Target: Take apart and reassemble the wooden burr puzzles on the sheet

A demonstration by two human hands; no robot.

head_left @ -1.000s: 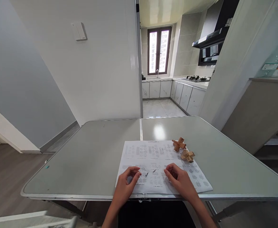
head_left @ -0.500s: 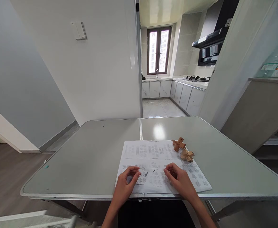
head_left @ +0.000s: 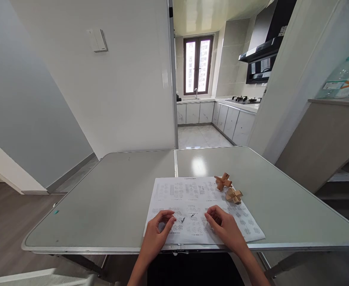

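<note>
A large printed sheet of paper [head_left: 192, 236] with rows of small diagrams and a couple of dark pen ticks lies flat at the table's near edge. Over its lower left part rests my left hand [head_left: 159, 227], fingers loosely curved and thumb apart, holding nothing. My right hand [head_left: 225, 226] is at the sheet's lower right, also loosely curled with a gap between thumb and fingers. Two interlocking wooden burr puzzles sit beyond it: a darker brown burr puzzle [head_left: 223, 182] on the sheet's far right corner, and a lighter burr puzzle [head_left: 234, 196] at its right edge.
The grey-green folding table [head_left: 117, 202] has a metal rim and a centre seam. A small teal bit [head_left: 56, 212] lies near its left edge. Large plastic bottles [head_left: 342, 81] stand on a ledge at right. A kitchen with a stove [head_left: 245, 99] opens behind.
The camera view has shifted slightly. Both hands, the sheet and the wooden puzzles keep their places.
</note>
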